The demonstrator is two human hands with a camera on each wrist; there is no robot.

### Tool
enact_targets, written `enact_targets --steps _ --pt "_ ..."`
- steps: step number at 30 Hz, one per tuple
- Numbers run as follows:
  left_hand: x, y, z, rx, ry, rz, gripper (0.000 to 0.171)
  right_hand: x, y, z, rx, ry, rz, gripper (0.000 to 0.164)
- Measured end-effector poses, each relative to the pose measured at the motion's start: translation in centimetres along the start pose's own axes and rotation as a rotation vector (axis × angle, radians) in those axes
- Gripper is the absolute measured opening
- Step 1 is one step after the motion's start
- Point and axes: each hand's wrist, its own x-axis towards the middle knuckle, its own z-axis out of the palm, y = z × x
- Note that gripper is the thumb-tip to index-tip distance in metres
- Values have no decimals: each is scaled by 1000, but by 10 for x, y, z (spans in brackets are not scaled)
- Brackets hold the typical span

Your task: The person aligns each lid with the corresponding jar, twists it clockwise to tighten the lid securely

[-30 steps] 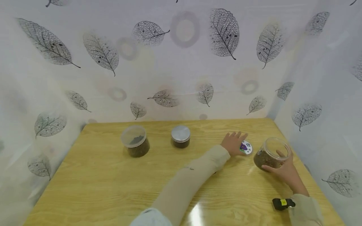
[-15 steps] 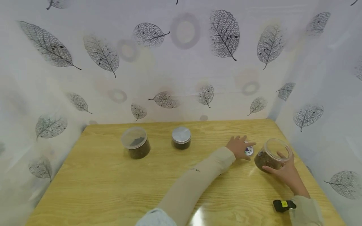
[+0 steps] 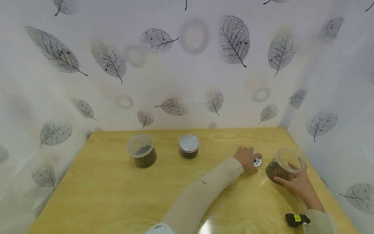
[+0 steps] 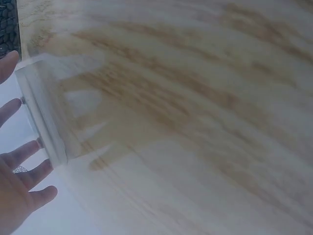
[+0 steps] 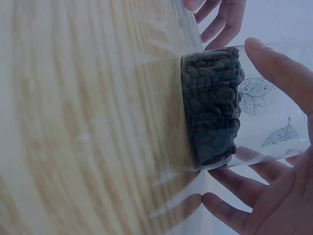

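Stretches left hand (image 3: 245, 158) slantwise across surface (image 3: 131, 198), pinching lid (image 3: 257, 162) at rim; grips bean jar (image 3: 275, 169) with right hand (image 3: 301, 186), just right of lid.

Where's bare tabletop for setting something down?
Broadest: in front of the leftmost jar, left of the left sleeve. Smaller: between that jar and the silver-lidded jar. Crowded at right: left hand, white disc, held jar, right hand.
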Motion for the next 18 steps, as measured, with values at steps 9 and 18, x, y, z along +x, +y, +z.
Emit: enact_targets --steps 9,18 --pt "-4 2 3 1 -38 -47 80 0 2 1 -13 21 -15 123" --pt "-3 3 1 0 -35 -46 80 1 0 1 5 30 -6 115"
